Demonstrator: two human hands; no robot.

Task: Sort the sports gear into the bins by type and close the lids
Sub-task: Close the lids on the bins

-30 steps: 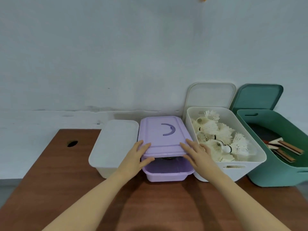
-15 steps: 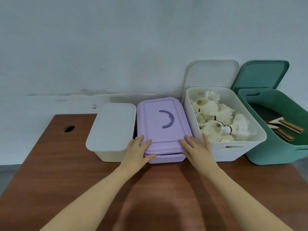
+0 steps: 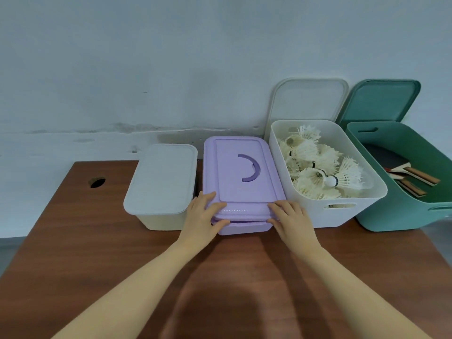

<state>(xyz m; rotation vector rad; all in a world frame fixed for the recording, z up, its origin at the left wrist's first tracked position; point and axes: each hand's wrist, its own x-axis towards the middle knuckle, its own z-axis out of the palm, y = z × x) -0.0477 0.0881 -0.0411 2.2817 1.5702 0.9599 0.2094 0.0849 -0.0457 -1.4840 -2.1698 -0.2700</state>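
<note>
- Table (image 3: 73, 253) — reddish-brown wood grain.
- Small bin (image 3: 161, 220) — cream body, pale grey-white lid (image 3: 161, 178).
- Lilac bin (image 3: 244, 227) — lilac lid (image 3: 239, 172) with a darker violet arc-shaped handle (image 3: 252, 170).
- White bin (image 3: 305, 211) — white shuttlecocks (image 3: 315, 172) with black bands at the cork.
- White lid (image 3: 309, 99) behind — off-white.
- Teal bin (image 3: 391, 216) and teal lid (image 3: 381, 100) — uniform teal.
- Paddles (image 3: 413, 178) — tan wooden handles, red edge.
- Wall (image 3: 171, 57) — pale blue-grey, dark stain line.
</note>
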